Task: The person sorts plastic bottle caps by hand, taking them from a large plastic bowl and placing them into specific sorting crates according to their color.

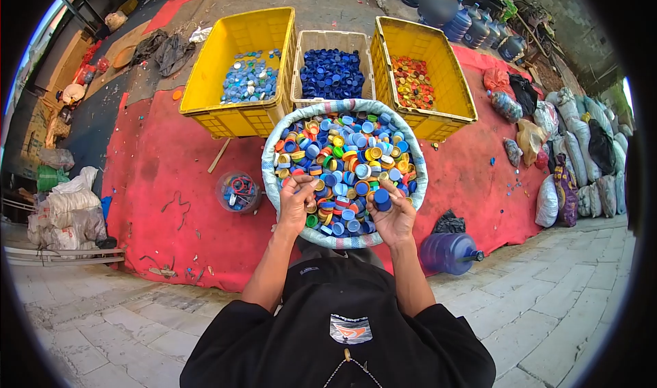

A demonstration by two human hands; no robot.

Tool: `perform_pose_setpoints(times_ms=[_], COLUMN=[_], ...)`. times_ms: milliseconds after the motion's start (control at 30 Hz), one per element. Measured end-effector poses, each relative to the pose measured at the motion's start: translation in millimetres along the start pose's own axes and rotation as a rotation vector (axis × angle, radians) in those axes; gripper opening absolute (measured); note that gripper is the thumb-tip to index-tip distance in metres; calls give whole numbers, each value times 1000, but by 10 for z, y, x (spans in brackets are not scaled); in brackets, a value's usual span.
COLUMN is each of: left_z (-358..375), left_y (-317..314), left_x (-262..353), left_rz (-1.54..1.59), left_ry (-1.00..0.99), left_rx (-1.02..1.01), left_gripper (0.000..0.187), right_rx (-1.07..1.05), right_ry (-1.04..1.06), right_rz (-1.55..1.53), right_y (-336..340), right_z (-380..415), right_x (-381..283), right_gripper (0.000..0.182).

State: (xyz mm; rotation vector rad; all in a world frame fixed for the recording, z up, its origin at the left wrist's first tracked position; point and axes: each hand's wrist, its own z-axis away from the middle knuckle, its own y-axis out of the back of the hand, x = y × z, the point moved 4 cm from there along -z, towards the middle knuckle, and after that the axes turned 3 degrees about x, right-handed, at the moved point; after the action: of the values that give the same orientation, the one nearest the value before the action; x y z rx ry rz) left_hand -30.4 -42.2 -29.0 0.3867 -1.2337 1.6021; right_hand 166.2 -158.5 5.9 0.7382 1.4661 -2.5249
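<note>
A round basin with a pale striped cloth rim (270, 176) sits in front of me, heaped with mixed plastic bottle caps (356, 141) in blue, orange, yellow, green and white. Over its near right part, my right hand (395, 217) grips dark blue bottle caps (382, 198), which look stacked. My left hand (295, 202) is above the near left part, its fingers pinched at a small yellow bottle cap (319, 185). Beyond the basin, a white crate (298, 66) holds dark blue caps, between a left yellow crate (205, 66) with light blue caps and a right yellow crate (438, 59) with orange and yellow ones.
A small clear tub (238, 192) stands left of the basin on the red ground sheet (157, 196). To the right lies a large blue water bottle (448, 253). Filled sacks (547, 200) line the right side, and more water jugs (475, 32) stand behind.
</note>
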Motion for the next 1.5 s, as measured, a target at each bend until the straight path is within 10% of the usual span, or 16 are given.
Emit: perform_pose_setpoints(times_ms=[267, 900, 1033, 1167, 1500], left_z=[40, -168, -214, -99, -98], left_y=[-225, -403, -330, -362, -444], left_x=[105, -1, 6, -50, -185], left_rz=[-1228, -1279, -870, 151, 458], left_ry=[-880, -856, -554, 320, 533], left_rx=[-46, -46, -31, -233, -173], left_gripper=[39, 42, 40, 37, 19], right_rx=[56, 0, -13, -57, 7], right_ry=[-59, -97, -82, -54, -69], right_rz=[-147, -105, -65, 20, 240], right_y=[205, 275, 193, 67, -179], right_z=[34, 141, 116, 61, -87], right_x=[111, 196, 193, 204, 198], right_gripper=[46, 44, 46, 52, 30])
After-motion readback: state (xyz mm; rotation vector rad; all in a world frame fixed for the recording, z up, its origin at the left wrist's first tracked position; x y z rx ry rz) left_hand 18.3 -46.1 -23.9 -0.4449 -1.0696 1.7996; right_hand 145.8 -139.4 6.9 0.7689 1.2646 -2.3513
